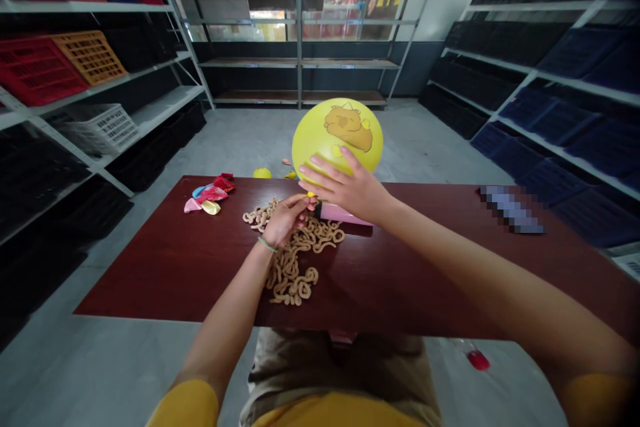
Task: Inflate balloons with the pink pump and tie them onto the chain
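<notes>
Yellow balloon (337, 137) — round and inflated, just past the open right hand (345, 187) pressed flat against it — neck pinched in the left hand (285, 220), limp balloons (210, 193) uninflated beyond that grip, tan twisted cords (293, 260) beneath it

"What's your left hand (285, 220) holding against the round yellow latex balloon (336, 133)?"

"Can't tell; your fingers (300, 203) hide it."

"And the glossy pink object (345, 213) below your right hand (345, 183)?"

"Your hand covers part of it, so I can't name it. The pixelated oblong (511, 209) on the dark red wooden tabletop (400, 280) is too blurred to name too."
</notes>
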Available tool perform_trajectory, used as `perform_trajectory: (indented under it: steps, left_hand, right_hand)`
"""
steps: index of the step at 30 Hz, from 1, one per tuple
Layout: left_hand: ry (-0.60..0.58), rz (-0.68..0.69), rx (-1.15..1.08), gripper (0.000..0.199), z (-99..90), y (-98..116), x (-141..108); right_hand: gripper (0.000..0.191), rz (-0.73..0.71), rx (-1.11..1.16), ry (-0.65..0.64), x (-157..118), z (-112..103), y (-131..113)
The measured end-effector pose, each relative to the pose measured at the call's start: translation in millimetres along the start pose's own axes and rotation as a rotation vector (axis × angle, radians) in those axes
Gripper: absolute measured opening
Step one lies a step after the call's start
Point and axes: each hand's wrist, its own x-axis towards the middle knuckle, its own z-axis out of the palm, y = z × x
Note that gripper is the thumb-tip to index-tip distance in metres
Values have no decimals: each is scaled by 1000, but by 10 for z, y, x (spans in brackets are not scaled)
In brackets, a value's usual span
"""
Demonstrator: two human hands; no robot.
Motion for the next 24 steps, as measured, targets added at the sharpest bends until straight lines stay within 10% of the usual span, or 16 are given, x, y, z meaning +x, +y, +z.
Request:
perform_trajectory:
  steps: [13, 21, 24]
  left_hand:
    - [190, 144, 228, 28, -68, -85, 93]
    - [246, 374, 641, 22, -154, -109, 155]
    - [298, 473, 798, 20, -178, -124, 160]
  right_hand:
    - [27, 264, 112, -292, -925, 731, -697]
    - [4, 685, 649, 18, -423, -140, -297]
    - [3, 638, 727, 114, -27, -517, -51]
